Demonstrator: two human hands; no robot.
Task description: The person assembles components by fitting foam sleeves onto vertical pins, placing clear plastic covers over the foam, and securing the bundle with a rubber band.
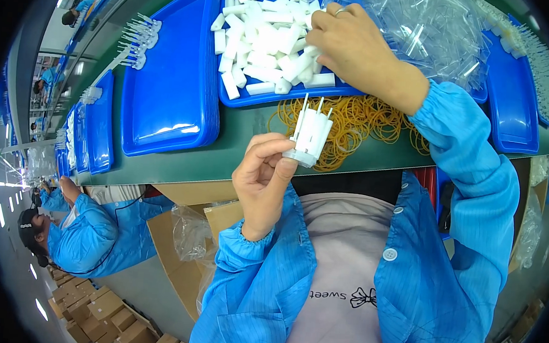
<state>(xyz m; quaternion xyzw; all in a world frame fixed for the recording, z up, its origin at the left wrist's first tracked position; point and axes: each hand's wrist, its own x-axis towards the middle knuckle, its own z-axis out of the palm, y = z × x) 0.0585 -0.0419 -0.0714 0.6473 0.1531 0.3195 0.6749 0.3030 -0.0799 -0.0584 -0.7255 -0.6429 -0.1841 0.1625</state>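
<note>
**Hands at a bench of small white plastic parts**

Left hand (pixel 263 178) pinches a white plastic fixture with upright prongs (pixel 310 136), held above the bench edge; a few thin pins stand in it, so loading seems begun, not finished. Right hand (pixel 351 47) curls closed into a heap of small white plastic blocks (pixel 263 42) in a blue plastic tray (pixel 272 99). An empty blue tray (pixel 173 83) lies to the left, yellow rubber bands (pixel 365 123) near the fixture, clear plastic bags (pixel 434 30) beyond. Green bench top (pixel 238 147); co-workers in blue coats (pixel 88 232) sit along the line, cardboard boxes (pixel 108 315) on the floor.
</note>
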